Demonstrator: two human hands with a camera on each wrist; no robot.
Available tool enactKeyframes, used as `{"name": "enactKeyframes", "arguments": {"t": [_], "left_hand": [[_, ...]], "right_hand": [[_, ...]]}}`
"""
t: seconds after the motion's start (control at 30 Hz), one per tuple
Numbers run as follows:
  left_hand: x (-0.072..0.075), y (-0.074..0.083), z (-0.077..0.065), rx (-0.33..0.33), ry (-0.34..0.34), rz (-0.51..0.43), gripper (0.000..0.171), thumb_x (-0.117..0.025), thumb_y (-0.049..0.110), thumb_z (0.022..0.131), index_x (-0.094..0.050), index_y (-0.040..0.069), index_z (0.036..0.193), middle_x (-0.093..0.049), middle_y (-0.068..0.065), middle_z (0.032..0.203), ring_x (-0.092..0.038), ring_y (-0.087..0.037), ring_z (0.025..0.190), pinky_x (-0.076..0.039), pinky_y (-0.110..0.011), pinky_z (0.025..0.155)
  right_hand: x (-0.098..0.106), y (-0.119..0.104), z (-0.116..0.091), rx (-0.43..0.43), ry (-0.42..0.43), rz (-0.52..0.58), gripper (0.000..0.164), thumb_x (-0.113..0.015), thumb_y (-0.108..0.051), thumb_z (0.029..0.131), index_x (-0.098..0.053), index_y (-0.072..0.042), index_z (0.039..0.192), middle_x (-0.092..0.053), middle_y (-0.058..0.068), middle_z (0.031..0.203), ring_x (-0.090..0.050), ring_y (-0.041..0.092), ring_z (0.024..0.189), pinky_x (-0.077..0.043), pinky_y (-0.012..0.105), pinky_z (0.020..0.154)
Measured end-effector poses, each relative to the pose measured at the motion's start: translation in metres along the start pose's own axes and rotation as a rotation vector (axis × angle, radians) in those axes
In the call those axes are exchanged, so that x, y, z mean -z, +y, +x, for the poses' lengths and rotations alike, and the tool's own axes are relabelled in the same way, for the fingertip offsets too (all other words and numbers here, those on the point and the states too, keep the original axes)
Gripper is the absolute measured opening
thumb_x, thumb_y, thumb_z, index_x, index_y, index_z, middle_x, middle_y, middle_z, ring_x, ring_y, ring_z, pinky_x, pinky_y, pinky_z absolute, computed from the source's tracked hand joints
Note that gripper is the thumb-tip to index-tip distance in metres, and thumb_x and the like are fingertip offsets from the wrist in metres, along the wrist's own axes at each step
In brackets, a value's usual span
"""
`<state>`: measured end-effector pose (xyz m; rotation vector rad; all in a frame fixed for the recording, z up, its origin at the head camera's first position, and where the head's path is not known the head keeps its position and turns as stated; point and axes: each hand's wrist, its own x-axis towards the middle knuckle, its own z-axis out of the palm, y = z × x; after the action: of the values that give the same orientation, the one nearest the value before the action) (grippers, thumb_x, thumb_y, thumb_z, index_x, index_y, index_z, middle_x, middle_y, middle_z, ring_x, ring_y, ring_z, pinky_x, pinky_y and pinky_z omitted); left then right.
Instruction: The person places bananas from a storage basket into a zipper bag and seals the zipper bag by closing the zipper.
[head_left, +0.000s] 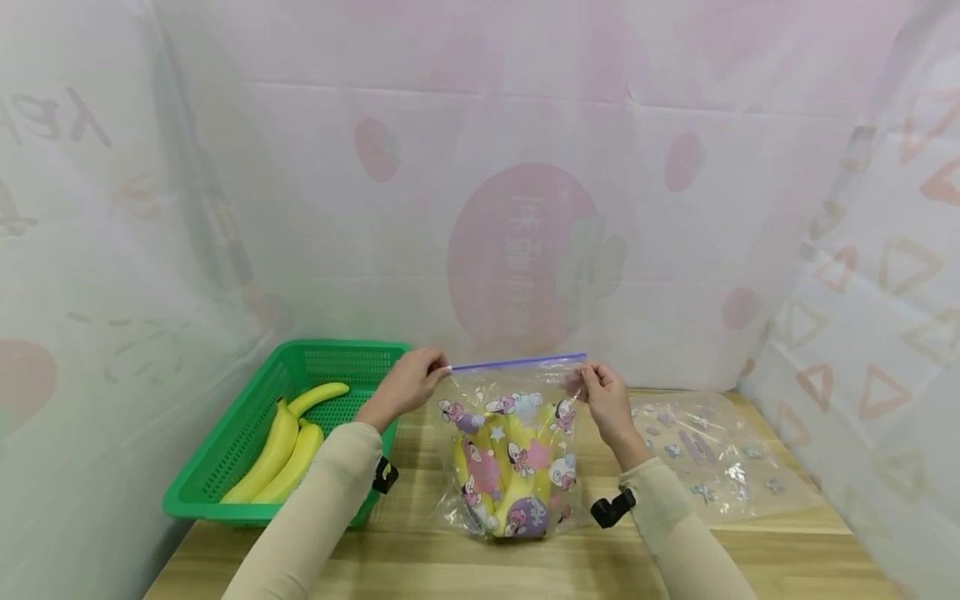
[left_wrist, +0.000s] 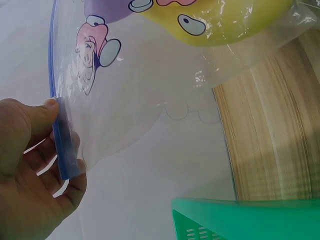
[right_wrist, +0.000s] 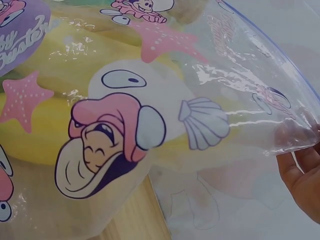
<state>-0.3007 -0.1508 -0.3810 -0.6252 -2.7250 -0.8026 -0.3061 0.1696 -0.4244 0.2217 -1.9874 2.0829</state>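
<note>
A clear zip bag (head_left: pixel 536 454) printed with pink and purple cartoon shells and starfish stands upright over the wooden table, with yellow bananas (head_left: pixel 501 429) showing through it. Along its top runs a purple-blue zip strip (head_left: pixel 517 363), which looks closed in the head view. My left hand (head_left: pixel 411 382) pinches the strip's left end; in the left wrist view, the thumb lies on one face of the strip (left_wrist: pixel 64 145) and fingers are behind it. At the upper right edge, just below the strip, my right hand (head_left: pixel 609 404) pinches the film between thumb and fingers.
To the left, a green plastic basket (head_left: pixel 352 358) holds three bananas (head_left: pixel 279 442). Another clear printed bag (head_left: pixel 708 454) lies flat at the right of the wooden table (head_left: pixel 442 571). Printed cloth walls (head_left: pixel 525 125) enclose the back and both sides.
</note>
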Motion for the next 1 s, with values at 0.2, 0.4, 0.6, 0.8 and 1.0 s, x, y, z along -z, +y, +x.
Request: {"name": "enactKeyframes", "arguments": {"t": [0.2, 0.4, 0.6, 0.8, 1.0], "left_hand": [[0.003, -0.007, -0.001, 0.006, 0.000, 0.007, 0.014, -0.055, 0.018, 0.097, -0.062, 0.007, 0.093, -0.055, 0.000, 0.082, -0.051, -0.013, 0.069, -0.045, -0.032, 0.061], [0.006, -0.014, -0.002, 0.029, 0.004, 0.002, 0.012, -0.055, 0.017, 0.097, -0.061, 0.008, 0.092, -0.056, -0.002, 0.083, -0.052, -0.014, 0.069, -0.045, -0.032, 0.061], [0.009, -0.018, -0.001, 0.053, 0.004, -0.002, 0.013, -0.055, 0.017, 0.097, -0.061, 0.008, 0.091, -0.056, -0.002, 0.082, -0.052, -0.015, 0.069, -0.045, -0.033, 0.060], [0.010, -0.020, 0.003, 0.056, 0.022, 0.010, 0.014, -0.054, 0.019, 0.098, -0.061, 0.009, 0.093, -0.057, -0.002, 0.083, -0.053, -0.015, 0.070, -0.045, -0.034, 0.062], [0.013, -0.021, 0.013, 0.060, 0.041, 0.020, 0.016, -0.052, 0.020, 0.098, -0.061, 0.008, 0.095, -0.059, -0.005, 0.087, -0.053, -0.017, 0.073, -0.046, -0.035, 0.065]], "right_hand": [[0.001, -0.003, 0.003, -0.015, -0.001, 0.013, 0.026, -0.044, -0.014, 0.101, -0.054, 0.010, 0.102, -0.067, 0.003, 0.082, -0.065, 0.012, 0.071, -0.053, 0.025, 0.070], [0.005, 0.006, 0.011, -0.003, -0.007, 0.016, 0.029, -0.043, -0.018, 0.102, -0.053, 0.009, 0.104, -0.067, 0.001, 0.082, -0.065, 0.012, 0.071, -0.053, 0.025, 0.068], [0.006, 0.008, 0.018, -0.021, 0.006, -0.013, 0.030, -0.045, -0.021, 0.101, -0.056, 0.007, 0.104, -0.067, -0.001, 0.079, -0.064, 0.012, 0.070, -0.052, 0.024, 0.066], [0.005, 0.007, 0.027, -0.039, 0.005, -0.027, 0.033, -0.045, -0.025, 0.101, -0.055, 0.006, 0.106, -0.066, 0.002, 0.084, -0.064, 0.013, 0.074, -0.052, 0.025, 0.070], [0.004, 0.004, 0.035, -0.032, 0.009, -0.074, 0.033, -0.045, -0.028, 0.101, -0.057, 0.003, 0.102, -0.067, 0.005, 0.088, -0.063, 0.013, 0.077, -0.051, 0.026, 0.071]]}}
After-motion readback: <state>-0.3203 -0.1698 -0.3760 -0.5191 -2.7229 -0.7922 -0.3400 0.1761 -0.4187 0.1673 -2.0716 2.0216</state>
